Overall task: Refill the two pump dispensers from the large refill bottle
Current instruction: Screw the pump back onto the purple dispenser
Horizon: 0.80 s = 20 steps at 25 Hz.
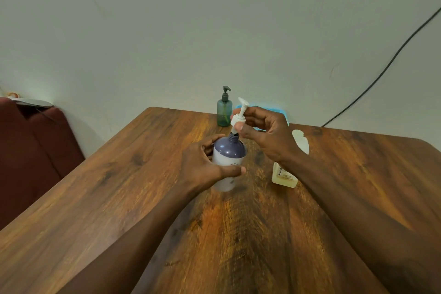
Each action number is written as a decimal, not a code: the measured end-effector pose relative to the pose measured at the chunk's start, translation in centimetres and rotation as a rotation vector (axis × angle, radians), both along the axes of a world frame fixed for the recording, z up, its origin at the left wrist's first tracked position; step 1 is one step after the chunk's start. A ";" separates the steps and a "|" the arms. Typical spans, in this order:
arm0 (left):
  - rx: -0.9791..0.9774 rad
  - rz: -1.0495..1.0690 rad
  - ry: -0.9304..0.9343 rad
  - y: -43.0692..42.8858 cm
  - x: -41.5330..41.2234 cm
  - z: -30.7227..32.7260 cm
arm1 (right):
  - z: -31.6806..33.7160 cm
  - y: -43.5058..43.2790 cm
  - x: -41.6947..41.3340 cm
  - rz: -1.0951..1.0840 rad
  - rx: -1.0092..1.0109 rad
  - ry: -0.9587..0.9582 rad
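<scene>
Two hands work on one dispenser in the head view, the only view there is. The left hand [205, 167] wraps round the body of the purple-and-white dispenser [229, 159], which stands near the middle of the table [119, 186]. The right hand [267, 136] pinches the collar of the white pump [239, 116] between thumb and fingers, just above the open neck. The pump's tube seems to reach down into the neck, though blur hides how much of it is inside. I judge the step to be drawing the pump out so the bottle can be filled, but it could as well be going back in; the frame cannot say.

To do it well, the pull should run straight up along the neck's line. The left grip should stay firm and low so the bottle does not tip, and the wet tube should drip over the opening before it is laid aside.

The green dispenser [224, 113], its dark pump in place, stands at the far edge by the wall, well apart. The refill bottle [284, 175], pale and capped, is just beside the right forearm, which hides part of it — a sideways swing of that arm could knock it. Bare tabletop lies to the left and toward the person — the better side for setting the pump down. A blue object [285, 114] sits behind the right hand
</scene>
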<state>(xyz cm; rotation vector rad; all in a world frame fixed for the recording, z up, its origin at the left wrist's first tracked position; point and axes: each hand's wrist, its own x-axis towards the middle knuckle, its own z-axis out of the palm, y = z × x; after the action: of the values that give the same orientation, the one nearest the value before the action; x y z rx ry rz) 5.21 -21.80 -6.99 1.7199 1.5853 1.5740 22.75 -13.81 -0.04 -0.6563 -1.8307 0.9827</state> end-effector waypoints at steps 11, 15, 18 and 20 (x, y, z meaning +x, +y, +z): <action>0.076 0.052 0.062 -0.8 1.0 1.9 | 1.4 -1.0 0.1 -0.172 0.032 -0.243; 0.127 0.027 0.096 -0.5 1.3 2.5 | 1.4 -1.4 -0.9 -0.296 0.072 -0.322; 0.130 0.031 0.073 0.0 1.1 2.7 | 1.5 -1.1 -0.8 -0.062 -0.174 -0.109; 0.126 0.045 0.073 0.4 1.0 2.5 | 1.6 -1.1 -0.4 0.104 -0.270 -0.005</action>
<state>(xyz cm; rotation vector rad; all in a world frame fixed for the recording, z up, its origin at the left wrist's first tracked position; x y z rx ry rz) 6.16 -21.44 -4.46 1.8379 1.6004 1.6833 22.35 -14.88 1.53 -0.7311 -1.7662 1.3134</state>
